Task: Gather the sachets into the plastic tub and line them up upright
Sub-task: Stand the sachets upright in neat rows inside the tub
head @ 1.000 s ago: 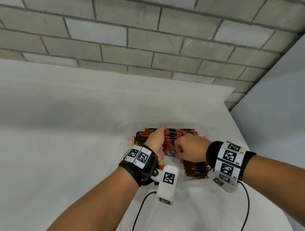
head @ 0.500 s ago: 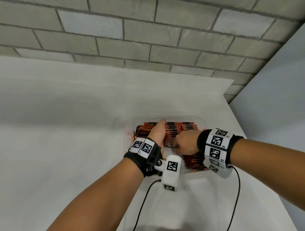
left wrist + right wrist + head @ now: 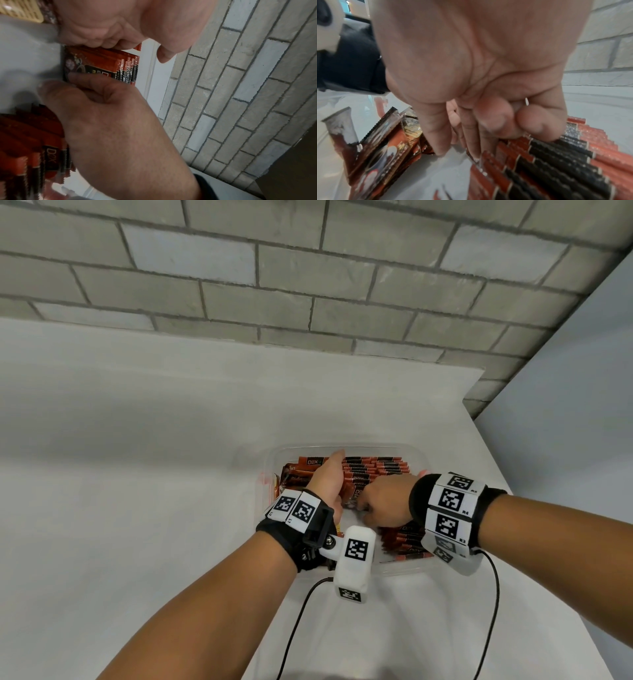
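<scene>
- Head view: a clear plastic tub (image 3: 424, 460) sits on a white counter (image 3: 137, 474), at about 1 o'clock from the picture's middle and close to the counter's right edge. Orange-and-black sachets (image 3: 380, 465) fill it; a packed row stands on edge along the far side, and more lie toward 5 o'clock under the right wrist. The left hand (image 3: 327, 479) reaches into the tub with straight fingers laid flat against the row's left face. The right hand (image 3: 385, 501) is just beside it at 3 o'clock, knuckles up, fingers curled down into the sachets. Both wrists carry black bands with printed marker tags, and a grey brick wall (image 3: 308, 285) rises behind the counter.
- Left wrist view: the left hand (image 3: 130, 23) at 12 o'clock presses its fingers on the top edge of a bundle of sachets (image 3: 102, 65). The right hand (image 3: 109, 121) meets the bundle from 6 o'clock, one finger lying across its face. Another stack lies at 7 o'clock.
- Right wrist view: the right hand (image 3: 479, 67) has its fingers (image 3: 491, 121) curled narrow, tips resting on the upright row (image 3: 556, 155) at 5 o'clock; whether they pinch a sachet I cannot tell. Leaning sachets (image 3: 385, 142) stand at 8 o'clock.
</scene>
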Demonstrator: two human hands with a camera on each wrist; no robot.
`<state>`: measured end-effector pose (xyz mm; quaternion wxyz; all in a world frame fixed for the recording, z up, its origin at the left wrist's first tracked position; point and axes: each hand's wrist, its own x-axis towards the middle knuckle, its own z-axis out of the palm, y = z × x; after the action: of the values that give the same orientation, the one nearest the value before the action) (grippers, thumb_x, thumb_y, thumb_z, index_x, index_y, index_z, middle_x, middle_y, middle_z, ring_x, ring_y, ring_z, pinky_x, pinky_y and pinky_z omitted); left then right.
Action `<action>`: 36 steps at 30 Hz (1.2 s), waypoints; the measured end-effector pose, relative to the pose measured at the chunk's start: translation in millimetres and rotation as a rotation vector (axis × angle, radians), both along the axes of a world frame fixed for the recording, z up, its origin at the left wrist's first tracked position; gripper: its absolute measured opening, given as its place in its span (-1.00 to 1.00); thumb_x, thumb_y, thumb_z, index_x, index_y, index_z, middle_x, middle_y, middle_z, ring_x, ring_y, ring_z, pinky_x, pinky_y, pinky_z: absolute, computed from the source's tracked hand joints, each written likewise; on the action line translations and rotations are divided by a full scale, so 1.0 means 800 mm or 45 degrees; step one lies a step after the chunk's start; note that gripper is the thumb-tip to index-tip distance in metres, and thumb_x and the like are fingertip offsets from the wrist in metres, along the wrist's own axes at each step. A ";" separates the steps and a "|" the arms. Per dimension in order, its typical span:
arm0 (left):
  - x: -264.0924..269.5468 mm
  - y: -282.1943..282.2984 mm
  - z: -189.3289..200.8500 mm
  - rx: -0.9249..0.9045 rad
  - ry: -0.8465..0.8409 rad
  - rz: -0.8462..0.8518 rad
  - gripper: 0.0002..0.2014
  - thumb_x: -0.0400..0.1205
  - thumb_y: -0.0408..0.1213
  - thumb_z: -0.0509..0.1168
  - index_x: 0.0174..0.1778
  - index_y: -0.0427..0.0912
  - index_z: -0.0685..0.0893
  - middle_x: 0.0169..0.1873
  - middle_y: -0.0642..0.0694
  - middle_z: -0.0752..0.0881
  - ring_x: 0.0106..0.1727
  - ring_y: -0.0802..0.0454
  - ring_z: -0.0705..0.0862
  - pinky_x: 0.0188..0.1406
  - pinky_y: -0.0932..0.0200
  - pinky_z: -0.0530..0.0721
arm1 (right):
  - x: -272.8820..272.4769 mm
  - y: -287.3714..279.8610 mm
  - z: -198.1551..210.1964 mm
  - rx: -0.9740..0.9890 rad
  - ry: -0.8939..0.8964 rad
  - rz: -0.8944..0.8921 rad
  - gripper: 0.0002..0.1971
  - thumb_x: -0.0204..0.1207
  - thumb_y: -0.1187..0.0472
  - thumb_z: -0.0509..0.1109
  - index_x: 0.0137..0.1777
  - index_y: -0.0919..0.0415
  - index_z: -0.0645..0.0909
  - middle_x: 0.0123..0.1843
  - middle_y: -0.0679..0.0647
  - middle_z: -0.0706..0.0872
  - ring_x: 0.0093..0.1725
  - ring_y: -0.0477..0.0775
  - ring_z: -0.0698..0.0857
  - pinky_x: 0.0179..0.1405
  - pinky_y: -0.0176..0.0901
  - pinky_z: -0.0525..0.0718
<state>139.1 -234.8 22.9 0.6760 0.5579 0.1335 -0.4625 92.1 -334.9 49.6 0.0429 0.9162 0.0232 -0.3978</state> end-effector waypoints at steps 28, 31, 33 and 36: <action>0.040 0.184 0.046 -0.001 -0.517 0.238 -0.77 0.67 -0.13 0.23 0.14 -0.12 0.68 -0.05 -0.18 0.76 -0.36 0.03 0.67 -0.46 0.20 0.48 | -0.019 0.016 0.022 0.645 -0.106 -0.647 -0.55 0.59 0.11 0.38 0.46 0.08 0.44 0.20 -0.05 0.64 0.06 -0.03 0.67 -0.19 -0.23 0.76; 0.033 0.191 0.025 0.132 -0.495 0.224 -0.85 0.64 -0.17 0.31 0.07 -0.09 0.68 -0.08 -0.12 0.71 -0.27 0.01 0.64 -0.42 0.17 0.53 | -0.014 0.030 0.015 0.545 -0.057 -0.591 -0.47 0.54 0.09 0.43 0.48 0.11 0.40 0.29 0.05 0.60 0.16 0.07 0.64 -0.10 -0.12 0.79; 0.024 0.187 0.015 0.173 -0.470 0.151 -0.85 0.63 -0.19 0.34 0.09 -0.09 0.67 -0.07 -0.10 0.70 -0.20 -0.01 0.66 -0.37 0.14 0.62 | -0.009 0.042 0.012 0.486 -0.011 -0.545 -0.42 0.50 0.05 0.47 0.48 0.10 0.39 0.24 0.06 0.58 0.12 0.10 0.65 -0.11 -0.07 0.79; 0.014 0.178 0.006 0.156 -0.482 0.068 -0.75 0.60 -0.33 0.37 0.18 -0.09 0.60 -0.12 -0.12 0.70 -0.24 -0.03 0.70 -0.41 0.14 0.66 | -0.001 0.062 0.011 0.450 0.021 -0.476 -0.37 0.47 0.06 0.50 0.50 0.10 0.35 0.23 0.05 0.57 0.05 0.09 0.66 -0.17 -0.08 0.79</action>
<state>150.4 -92.3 28.0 0.6658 0.6714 0.0468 -0.3222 91.6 -285.0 58.6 -0.1923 0.8947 -0.0769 -0.3958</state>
